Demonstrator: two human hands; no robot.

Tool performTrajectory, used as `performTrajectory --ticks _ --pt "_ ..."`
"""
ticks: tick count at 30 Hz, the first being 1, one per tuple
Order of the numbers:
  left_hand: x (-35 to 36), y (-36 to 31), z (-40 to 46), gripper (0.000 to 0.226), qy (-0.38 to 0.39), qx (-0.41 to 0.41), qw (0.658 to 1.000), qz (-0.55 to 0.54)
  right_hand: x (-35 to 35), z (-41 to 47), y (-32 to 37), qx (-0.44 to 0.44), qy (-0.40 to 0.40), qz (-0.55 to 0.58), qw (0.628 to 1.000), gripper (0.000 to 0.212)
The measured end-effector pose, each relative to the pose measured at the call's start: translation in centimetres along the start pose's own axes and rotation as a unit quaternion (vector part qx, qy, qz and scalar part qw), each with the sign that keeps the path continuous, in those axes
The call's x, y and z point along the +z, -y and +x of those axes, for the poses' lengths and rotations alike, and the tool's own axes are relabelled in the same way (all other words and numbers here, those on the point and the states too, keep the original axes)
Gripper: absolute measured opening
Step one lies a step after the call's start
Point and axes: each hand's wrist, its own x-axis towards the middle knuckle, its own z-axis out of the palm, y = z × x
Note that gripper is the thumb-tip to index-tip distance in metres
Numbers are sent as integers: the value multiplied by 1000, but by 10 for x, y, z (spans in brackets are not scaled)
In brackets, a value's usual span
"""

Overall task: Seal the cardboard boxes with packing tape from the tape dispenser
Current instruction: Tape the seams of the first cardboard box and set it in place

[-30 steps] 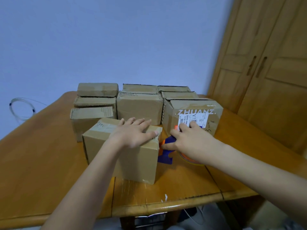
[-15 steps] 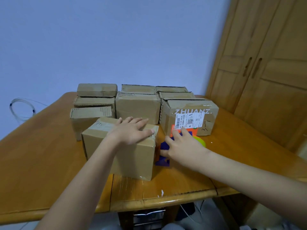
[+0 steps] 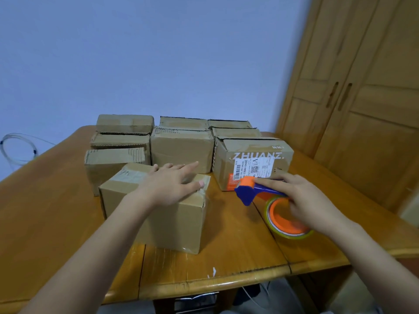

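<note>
Blue wall (image 3: 136,53) — wooden wardrobe (image 3: 367,109), table (image 3: 45,211)

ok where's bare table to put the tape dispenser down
Bare wood lies on the table left of the front box, and along the near edge before it. Some shows right of the labelled box. The back is crowded with boxes; the right hand grips the tape dispenser.

Tape dispenser (image 3: 254,191) showing a blue frame with an orange roller and orange core; the tape roll (image 3: 288,219) looking yellowish-green, though blur is making that uncertain. Cardboard boxes (image 3: 181,148) showing plain brown. Box near the table's right edge (image 3: 251,162) carrying white "ZHUANZ" lettering, a white barcode label and an orange strip. Table (image 3: 45,211) showing honey-orange wood. Wall (image 3: 136,53) showing pale blue. Wardrobe (image 3: 362,98) showing light wood.
</note>
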Motion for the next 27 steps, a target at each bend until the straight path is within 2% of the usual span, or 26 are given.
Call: performTrajectory --ticks 2,4,7,10,14,18,24,27 --pt "-3 -3 1 54 -27 72 997 10 3 -2 -1 -7 -39 47 998 90" --pt "-9 -9 3 50 -47 184 982 10 8 -3 -2 -6 -68 63 996 90" --pt "-15 -13 8 61 1 277 960 50 11 0 -6 -9 -92 79 993 89" --pt "-19 -14 11 60 50 305 935 176 12 4 -10 -17 -108 102 989 93" --pt "-25 -15 16 75 71 353 905 225 15 8 -12 -27 -118 128 984 95" --pt "-23 -21 20 77 96 384 883 250 18 13 -9 -36 -128 173 976 97" --pt "-16 -22 23 71 149 368 904 156 27 23 -7 -39 -136 240 960 102" --pt "-15 -26 25 71 157 357 904 176 29 29 -5 -45 -147 263 953 102"
